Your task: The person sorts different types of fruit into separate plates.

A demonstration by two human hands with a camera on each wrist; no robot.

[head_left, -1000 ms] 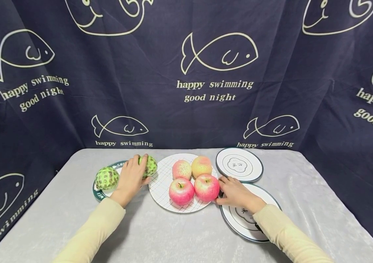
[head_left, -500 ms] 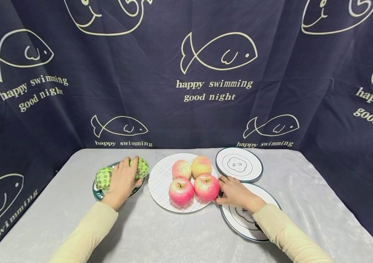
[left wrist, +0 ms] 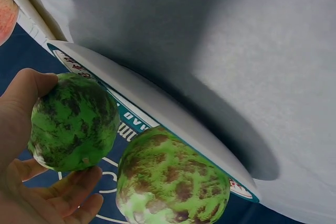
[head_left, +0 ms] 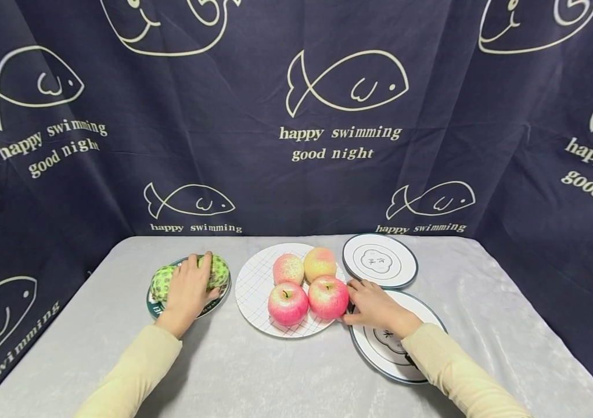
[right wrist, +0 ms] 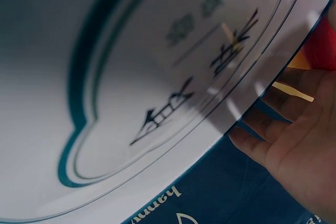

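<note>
Behind, navy fish-print drapes (head_left: 262, 174), below, pale grey tablecloth (head_left: 254, 377), two green fruits (left wrist: 79, 121).

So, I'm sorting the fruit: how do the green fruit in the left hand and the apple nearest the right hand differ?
The green fruit is mottled with dark patches; the apple is pinkish red. The left hand grips the green fruit, while the apple rests on the grid-patterned plate. Both are roundish.

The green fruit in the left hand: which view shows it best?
The left wrist view: the green fruit appears large, only its edge covered by the left hand. The head view shows it smaller, partly hidden; the right wrist view, not at all.
</note>
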